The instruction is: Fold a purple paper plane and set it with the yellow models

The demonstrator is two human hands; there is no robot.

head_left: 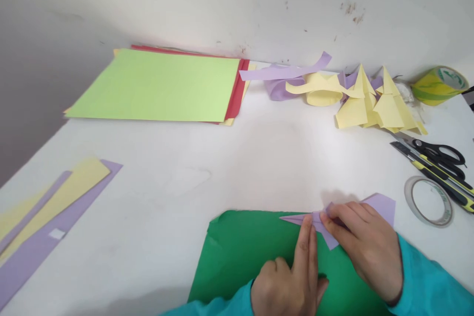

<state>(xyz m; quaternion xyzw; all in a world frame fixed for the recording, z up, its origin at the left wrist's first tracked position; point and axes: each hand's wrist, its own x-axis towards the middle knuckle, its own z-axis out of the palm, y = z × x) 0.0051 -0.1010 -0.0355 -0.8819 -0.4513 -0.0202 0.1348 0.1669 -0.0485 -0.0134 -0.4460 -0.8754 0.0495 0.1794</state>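
A folded purple paper piece [381, 206] lies across the top edge of a dark green sheet [237, 252] near the table's front. My left hand [292, 281] rests on the green sheet, its index finger stretched out and pressing the purple fold near its pointed left tip. My right hand [366, 247] lies over the purple paper, fingers curled down and pressed on it. Both sleeves are teal.
A stack of light green, red and yellow sheets [159, 84] lies at the back. Purple and yellow strips [55, 207] lie at the left. Folded yellow paper shapes [374, 101], purple scraps [285, 76], a yellow tape roll [440, 84], scissors [439, 150], a cutter [440, 177] and clear tape [429, 201] sit at the right.
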